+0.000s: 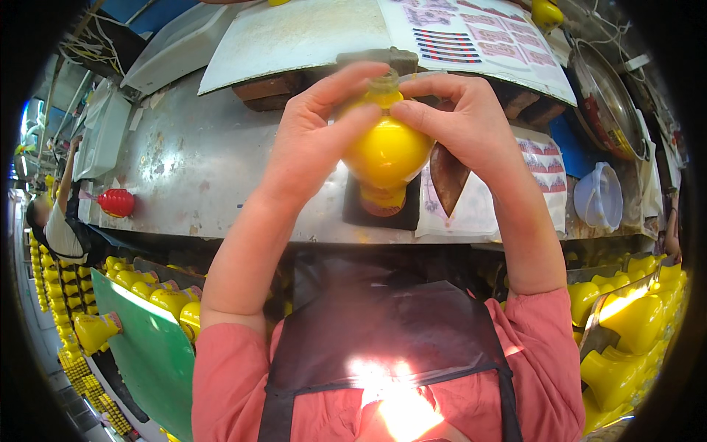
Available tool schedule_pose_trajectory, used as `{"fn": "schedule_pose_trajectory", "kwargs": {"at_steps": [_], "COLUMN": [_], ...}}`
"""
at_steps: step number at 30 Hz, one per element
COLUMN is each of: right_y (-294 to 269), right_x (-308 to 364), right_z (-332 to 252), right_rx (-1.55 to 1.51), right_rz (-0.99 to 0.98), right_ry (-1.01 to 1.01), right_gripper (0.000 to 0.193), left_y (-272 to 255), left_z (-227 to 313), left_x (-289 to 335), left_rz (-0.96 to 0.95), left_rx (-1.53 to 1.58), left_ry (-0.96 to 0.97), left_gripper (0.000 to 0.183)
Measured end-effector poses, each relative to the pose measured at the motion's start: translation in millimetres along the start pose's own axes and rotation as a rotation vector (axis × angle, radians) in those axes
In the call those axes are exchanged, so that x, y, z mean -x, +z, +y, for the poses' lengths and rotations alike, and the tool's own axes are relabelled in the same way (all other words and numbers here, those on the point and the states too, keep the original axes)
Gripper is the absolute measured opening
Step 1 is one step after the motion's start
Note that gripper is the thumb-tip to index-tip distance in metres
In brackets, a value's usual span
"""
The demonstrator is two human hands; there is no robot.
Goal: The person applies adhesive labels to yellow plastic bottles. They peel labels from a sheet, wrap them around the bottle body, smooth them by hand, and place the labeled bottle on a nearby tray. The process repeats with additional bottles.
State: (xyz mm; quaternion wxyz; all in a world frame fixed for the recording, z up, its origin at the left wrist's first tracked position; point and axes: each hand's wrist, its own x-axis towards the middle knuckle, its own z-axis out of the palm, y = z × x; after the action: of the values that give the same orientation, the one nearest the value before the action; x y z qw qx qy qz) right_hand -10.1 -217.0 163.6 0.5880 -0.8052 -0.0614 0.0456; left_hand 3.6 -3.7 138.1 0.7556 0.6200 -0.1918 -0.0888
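A glossy yellow vase with a round belly, a flared foot and a clear glass neck is upright before me at the metal table's front edge. A dark square pad is beneath it. My left hand is curled about the vase's upper left, its thumb and fingertips at the neck, slightly blurred. From the other side my right hand has its thumb and forefinger pressed at the same neck. Beside my right wrist lies a brown, pointed, leaf-shaped piece, on a white sheet of faint prints.
Behind stands a raised white board with printed decal sheets. A red bottle is at the left, a pale bucket at the right. Yellow vases crowd both sides below the table; a green panel stands left. Another person is at far left.
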Motion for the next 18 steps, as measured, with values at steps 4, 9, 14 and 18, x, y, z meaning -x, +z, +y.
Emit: {"fn": "schedule_pose_trajectory", "kwargs": {"at_steps": [4,9,14,18], "right_y": [-2,0,2,-4], "right_x": [0,-5,-6,-1], "right_z": [1,11,16,9], "right_rx": [-0.098,-0.160,-0.098,-0.129], "right_rz": [-0.017,-0.021,0.001,-0.064], "right_ry": [0.052,0.008,-0.130,0.003], "right_gripper": [0.036,0.033,0.038,0.030], "left_y": [2,13,19,14], "left_z": [4,3,7,19], "left_x": [2,5,4,-4], "left_rz": [0.006,0.082,0.129,0.129], "left_rx": [0.002,-0.056,-0.036,-0.256], "left_ry": [-0.012,0.017,0.017,0.069], "left_gripper": [0.042,0.047,0.039,0.024]}}
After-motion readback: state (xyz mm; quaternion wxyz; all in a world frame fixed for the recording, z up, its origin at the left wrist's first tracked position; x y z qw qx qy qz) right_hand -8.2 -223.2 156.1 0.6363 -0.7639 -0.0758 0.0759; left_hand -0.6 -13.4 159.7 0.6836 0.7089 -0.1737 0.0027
